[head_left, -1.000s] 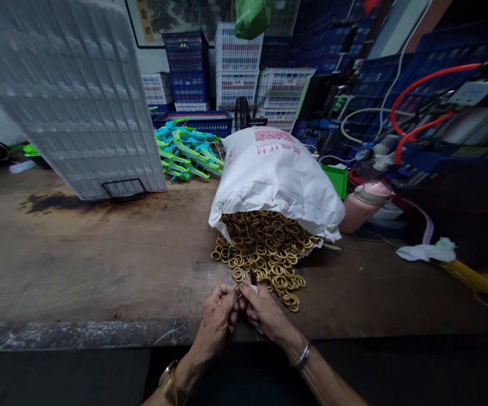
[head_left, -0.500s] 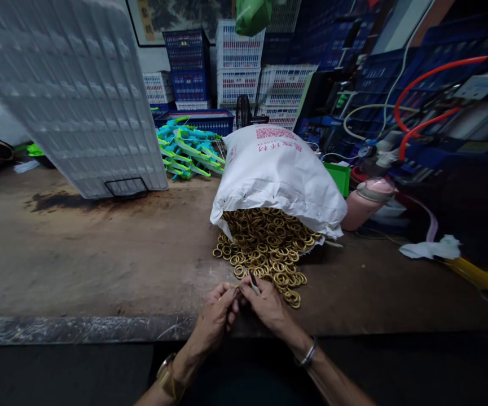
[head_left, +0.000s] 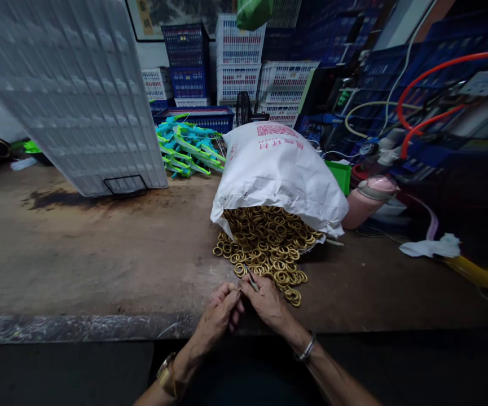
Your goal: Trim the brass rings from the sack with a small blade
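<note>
Lower centre, and the right hand (head_left: 271, 304) gripped a slim tool (head_left: 251, 278), the left hand (head_left: 217, 311) pinched closed, contents hidden, close by the golden rings (head_left: 281, 265)!

Rings (head_left: 264, 228) in sack (head_left: 280, 163) (crates (head_left: 238, 82) behind)

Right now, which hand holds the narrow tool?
The right hand, with the silver bangle: the tool pokes up from it; the left hand shows none.

Whether my left hand (head_left: 219, 309) pinches anything is too small to tell; my right hand (head_left: 269, 304) covers part of the tool (head_left: 252, 283). The sack (head_left: 277, 163) hides the ring pile's (head_left: 269, 234) back. The top edge crops the green bag (head_left: 254, 12).
</note>
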{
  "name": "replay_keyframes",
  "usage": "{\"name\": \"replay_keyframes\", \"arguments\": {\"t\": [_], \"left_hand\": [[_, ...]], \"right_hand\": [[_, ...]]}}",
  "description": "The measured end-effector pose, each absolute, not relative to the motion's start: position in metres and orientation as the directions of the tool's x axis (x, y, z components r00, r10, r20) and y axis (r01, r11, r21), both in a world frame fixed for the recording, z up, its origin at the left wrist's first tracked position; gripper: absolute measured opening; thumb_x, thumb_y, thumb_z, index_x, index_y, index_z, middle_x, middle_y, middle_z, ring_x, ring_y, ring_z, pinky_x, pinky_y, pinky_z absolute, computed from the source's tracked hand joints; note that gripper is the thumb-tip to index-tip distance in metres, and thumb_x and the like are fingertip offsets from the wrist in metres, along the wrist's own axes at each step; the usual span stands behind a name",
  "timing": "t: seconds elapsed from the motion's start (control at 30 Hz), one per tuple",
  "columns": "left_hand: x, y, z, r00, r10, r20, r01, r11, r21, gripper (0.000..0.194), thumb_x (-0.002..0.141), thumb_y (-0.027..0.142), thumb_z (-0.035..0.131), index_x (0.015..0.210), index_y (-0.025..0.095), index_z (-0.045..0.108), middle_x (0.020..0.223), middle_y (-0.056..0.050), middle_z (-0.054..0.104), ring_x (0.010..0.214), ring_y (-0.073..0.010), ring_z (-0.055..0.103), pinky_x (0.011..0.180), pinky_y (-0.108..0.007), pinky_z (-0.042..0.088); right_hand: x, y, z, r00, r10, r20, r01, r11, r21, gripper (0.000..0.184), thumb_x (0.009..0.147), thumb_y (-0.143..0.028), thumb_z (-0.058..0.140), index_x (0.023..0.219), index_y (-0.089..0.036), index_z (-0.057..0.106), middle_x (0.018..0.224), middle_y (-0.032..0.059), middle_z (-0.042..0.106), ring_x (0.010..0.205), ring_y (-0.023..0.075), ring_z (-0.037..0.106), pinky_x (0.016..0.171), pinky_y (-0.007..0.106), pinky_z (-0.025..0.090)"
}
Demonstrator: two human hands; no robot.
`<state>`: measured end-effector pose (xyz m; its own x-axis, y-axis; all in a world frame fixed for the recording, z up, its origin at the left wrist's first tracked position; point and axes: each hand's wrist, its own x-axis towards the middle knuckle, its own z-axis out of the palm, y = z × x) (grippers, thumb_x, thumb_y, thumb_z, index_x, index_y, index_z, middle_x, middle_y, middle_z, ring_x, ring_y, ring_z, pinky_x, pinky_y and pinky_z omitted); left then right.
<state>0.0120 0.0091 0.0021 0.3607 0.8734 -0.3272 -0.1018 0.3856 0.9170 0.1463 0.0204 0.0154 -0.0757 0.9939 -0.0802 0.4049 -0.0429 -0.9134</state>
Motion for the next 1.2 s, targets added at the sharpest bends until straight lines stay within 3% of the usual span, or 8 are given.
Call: {"name": "replay_keyframes", "arguments": {"t": [0.3,0.43,0.53,0.73,1.0,1.2], "left_hand": [[0.012,0.005,0.0,0.367,0.867,-0.336,-0.283,0.448,0.848,0.028,0.077,0.045,0.053,0.073,0.018,0.047,0.059,0.006,0.048,0.039,-0.0025,0.034,0.036,-0.014,0.026],[0.012,0.005,0.001,0.348,0.887,-0.303,-0.311,0.415,0.855,0.027,0.077,0.043,0.054,0.072,0.018,0.046,0.062,0.005,0.049,0.041,-0.0027,0.034,0.036,-0.014,0.026],[0.012,0.006,0.001,0.323,0.899,-0.297,-0.3,0.395,0.869,0.027,0.078,0.043,0.053,0.073,0.018,0.046,0.061,0.006,0.049,0.041,-0.0029,0.034,0.035,-0.014,0.026],[0.012,0.005,-0.003,0.255,0.92,-0.299,-0.221,0.356,0.908,0.029,0.078,0.047,0.049,0.075,0.019,0.044,0.06,0.006,0.049,0.039,-0.003,0.034,0.034,-0.014,0.025],[0.013,0.005,0.003,0.204,0.921,-0.333,-0.109,0.359,0.927,0.036,0.074,0.054,0.05,0.068,0.019,0.044,0.052,0.007,0.043,0.037,-0.0036,0.031,0.035,-0.015,0.024],[0.012,0.003,0.003,0.207,0.924,-0.322,-0.12,0.351,0.929,0.037,0.072,0.055,0.052,0.068,0.019,0.044,0.053,0.007,0.045,0.037,-0.0038,0.031,0.035,-0.015,0.024]], "right_hand": [[0.149,0.023,0.009,-0.08,0.994,-0.069,0.384,-0.033,-0.923,0.029,0.081,-0.037,0.038,0.061,-0.019,0.048,0.057,-0.0025,0.049,0.056,0.0111,0.044,0.056,0.022,0.036],[0.151,0.018,0.003,-0.106,0.994,-0.034,0.551,0.03,-0.834,0.026,0.082,-0.03,0.037,0.061,-0.019,0.048,0.055,-0.002,0.05,0.053,0.011,0.044,0.053,0.022,0.033],[0.151,0.012,0.001,-0.218,0.976,-0.022,0.686,0.137,-0.714,0.016,0.075,-0.014,0.039,0.068,-0.02,0.053,0.061,-0.0009,0.056,0.057,0.0116,0.047,0.055,0.022,0.031],[0.151,0.009,0.0,-0.251,0.966,-0.057,0.829,0.184,-0.529,0.035,0.063,-0.003,0.039,0.088,-0.02,0.057,0.079,0.0025,0.063,0.073,0.0145,0.054,0.064,0.022,0.031],[0.149,0.009,0.0,-0.234,0.97,-0.06,0.853,0.176,-0.491,0.035,0.062,-0.002,0.038,0.086,-0.019,0.056,0.079,0.0033,0.063,0.074,0.0151,0.054,0.064,0.022,0.03],[0.147,0.01,-0.001,-0.238,0.965,-0.111,0.873,0.162,-0.46,0.036,0.06,-0.003,0.039,0.088,-0.019,0.055,0.073,0.0026,0.062,0.066,0.0153,0.054,0.058,0.023,0.028]]}}
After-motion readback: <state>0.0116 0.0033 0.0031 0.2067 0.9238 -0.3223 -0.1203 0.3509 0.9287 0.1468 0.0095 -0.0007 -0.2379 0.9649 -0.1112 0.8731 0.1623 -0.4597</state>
